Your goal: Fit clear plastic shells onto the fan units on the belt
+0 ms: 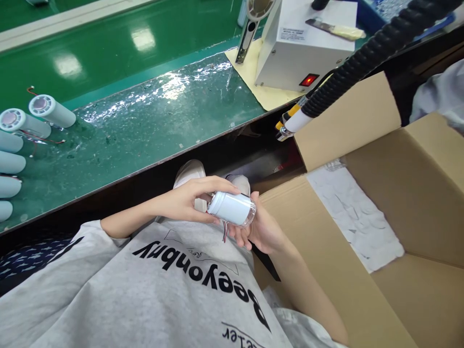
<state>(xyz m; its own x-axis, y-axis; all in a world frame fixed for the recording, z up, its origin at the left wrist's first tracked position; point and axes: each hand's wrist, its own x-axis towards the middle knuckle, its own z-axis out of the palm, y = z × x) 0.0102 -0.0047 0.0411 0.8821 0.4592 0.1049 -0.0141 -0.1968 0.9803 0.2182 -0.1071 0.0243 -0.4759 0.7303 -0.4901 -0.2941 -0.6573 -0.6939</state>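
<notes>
Above my lap I hold a pale blue cylindrical housing [232,208] with a clear cap at its right end, tilted nearly on its side. My left hand [194,199] is closed round its left end, thumb below and fingers along the top. My right hand [259,227] cups the clear end from the right, its fingers curled underneath. Thin red and dark wires [225,232] hang below the housing. A small whitish piece [200,205] shows by my left palm; I cannot tell whether it is attached.
Several similar pale blue housings [52,110] lie at the left on the green bench [152,121], some with red wires. A white machine [304,43] with a lit red switch stands at the back. A black corrugated hose [362,58] hangs beside an open cardboard box [326,241] at my right.
</notes>
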